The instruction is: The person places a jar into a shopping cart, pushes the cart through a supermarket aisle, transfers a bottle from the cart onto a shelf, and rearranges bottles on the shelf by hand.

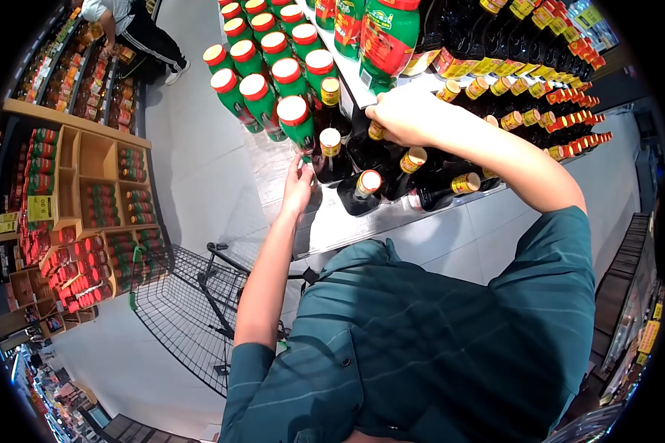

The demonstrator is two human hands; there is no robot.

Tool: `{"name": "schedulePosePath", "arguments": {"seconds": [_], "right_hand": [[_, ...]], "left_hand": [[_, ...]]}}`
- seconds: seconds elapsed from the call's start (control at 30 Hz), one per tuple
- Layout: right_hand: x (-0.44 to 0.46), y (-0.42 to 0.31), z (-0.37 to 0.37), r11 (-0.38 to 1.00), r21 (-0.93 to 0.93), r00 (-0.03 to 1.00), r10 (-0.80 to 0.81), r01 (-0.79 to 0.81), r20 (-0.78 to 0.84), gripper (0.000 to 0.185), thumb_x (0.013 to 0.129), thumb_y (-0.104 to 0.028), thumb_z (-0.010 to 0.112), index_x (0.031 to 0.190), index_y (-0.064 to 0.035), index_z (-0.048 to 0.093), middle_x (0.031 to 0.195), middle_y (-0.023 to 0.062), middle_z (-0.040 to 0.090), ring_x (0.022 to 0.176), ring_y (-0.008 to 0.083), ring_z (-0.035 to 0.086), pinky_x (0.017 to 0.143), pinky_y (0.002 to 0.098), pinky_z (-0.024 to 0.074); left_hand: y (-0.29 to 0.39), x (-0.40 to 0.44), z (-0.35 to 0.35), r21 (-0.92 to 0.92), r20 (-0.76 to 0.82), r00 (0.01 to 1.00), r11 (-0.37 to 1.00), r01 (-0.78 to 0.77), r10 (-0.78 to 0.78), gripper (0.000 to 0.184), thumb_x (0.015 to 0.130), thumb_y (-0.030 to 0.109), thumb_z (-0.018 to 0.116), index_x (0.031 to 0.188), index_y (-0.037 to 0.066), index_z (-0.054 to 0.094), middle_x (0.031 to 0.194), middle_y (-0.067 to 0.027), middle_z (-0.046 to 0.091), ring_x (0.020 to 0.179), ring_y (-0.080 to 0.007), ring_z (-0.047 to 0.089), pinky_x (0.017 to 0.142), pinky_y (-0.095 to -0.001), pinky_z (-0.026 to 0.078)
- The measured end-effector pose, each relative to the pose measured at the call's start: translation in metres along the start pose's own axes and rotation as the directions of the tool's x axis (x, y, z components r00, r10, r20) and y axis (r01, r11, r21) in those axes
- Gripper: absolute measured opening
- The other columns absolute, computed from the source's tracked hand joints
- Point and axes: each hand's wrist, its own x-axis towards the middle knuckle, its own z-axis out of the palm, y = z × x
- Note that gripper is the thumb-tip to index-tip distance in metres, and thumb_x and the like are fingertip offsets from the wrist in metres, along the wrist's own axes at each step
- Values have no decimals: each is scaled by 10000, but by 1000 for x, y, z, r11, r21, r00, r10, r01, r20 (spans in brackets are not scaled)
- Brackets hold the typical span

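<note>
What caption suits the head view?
In a shop aisle, the left hand reaches a red-capped green bottle while the right hand works among dark bottles.

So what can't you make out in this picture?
All in the head view:
Right hand: its hold, hidden by the hand itself.
Left hand: contact with the green bottle, too small to judge.
Other person: head, cut off by the top edge.
Shopping cart: partly hidden by the left forearm.
</note>
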Motion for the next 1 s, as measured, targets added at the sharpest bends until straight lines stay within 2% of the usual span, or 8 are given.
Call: {"name": "schedulePosePath", "arguments": {"seconds": [0.1, 0.13, 0.37, 0.4, 0.5, 0.6, 0.8, 1.0], "right_hand": [[0, 9, 14, 993, 73, 996, -87, 89, -26, 310, 832, -275, 761, 991, -44, 627, 859, 153, 679, 820, 347, 702, 670, 469, 556], [0, 11, 16, 988, 86, 991, -123, 128, -60, 314, 833, -276, 760, 986, -43, 615, 849, 152, 678, 812, 352, 701, 669, 469, 554], [2, 13, 32, 959, 133, 950, -217, 251, -226, 300, 868, -278, 728, 926, -19, 588, 736, 174, 651, 738, 380, 680, 650, 481, 538], [1, 11, 30, 960, 147, 955, -207, 241, -213, 296, 870, -277, 725, 916, -18, 588, 727, 175, 649, 730, 381, 679, 649, 479, 538], [1, 11, 32, 959, 154, 949, -193, 236, -251, 285, 868, -274, 719, 890, -16, 600, 698, 177, 643, 711, 379, 679, 648, 471, 541], [3, 10, 33, 962, 147, 942, -182, 230, -283, 286, 860, -275, 722, 890, -15, 606, 701, 179, 645, 716, 376, 683, 649, 470, 543], [5, 9, 40, 963, 149, 924, -160, 223, -348, 289, 851, -279, 720, 897, -16, 608, 708, 180, 644, 717, 375, 678, 647, 472, 539], [6, 6, 44, 970, 177, 934, -99, 167, -343, 285, 844, -257, 726, 921, -12, 602, 748, 176, 653, 733, 373, 671, 657, 467, 535]], "left_hand": [[-5, -11, 9, -158, 15, 995, 982, 102, -100, 597, 1067, 294, 506, 1602, 137, 292, 1374, -77, 526, 1117, -178, 532, 851, -305, 508], [-7, -14, 12, -132, 13, 997, 989, 74, -73, 626, 1076, 399, 474, 1613, 153, 269, 1475, -108, 466, 1256, -229, 490, 906, -346, 508], [6, -26, 17, -69, 65, 987, 986, 149, -145, 705, 1047, 538, 472, 1626, 208, 241, 1655, -23, 273, 1381, -317, 396, 1028, -443, 475], [8, -29, 18, -23, 89, 989, 992, 123, -121, 777, 1037, 600, 432, 1649, 216, 149, 1646, -130, 287, 1434, -346, 363, 1036, -449, 445], [12, -31, 18, -5, 98, 989, 993, 115, -114, 777, 1041, 595, 428, 1649, 205, 144, 1650, -130, 281, 1427, -337, 368, 1030, -438, 448], [8, -29, 19, -21, 86, 991, 994, 106, -104, 776, 1046, 585, 431, 1650, 195, 140, 1602, -102, 343, 1240, -245, 498, 955, -389, 484], [10, -32, 20, -94, 116, 985, 986, 137, -126, 762, 1057, 557, 442, 1653, 201, 129, 1460, -30, 430, 840, -81, 419, 795, -294, 492], [6, -33, 21, -105, 133, 985, 987, 122, -107, 771, 1030, 588, 489, 1643, 265, 149, 1642, -65, 278, 1129, -225, 540, 857, -327, 533]]}}
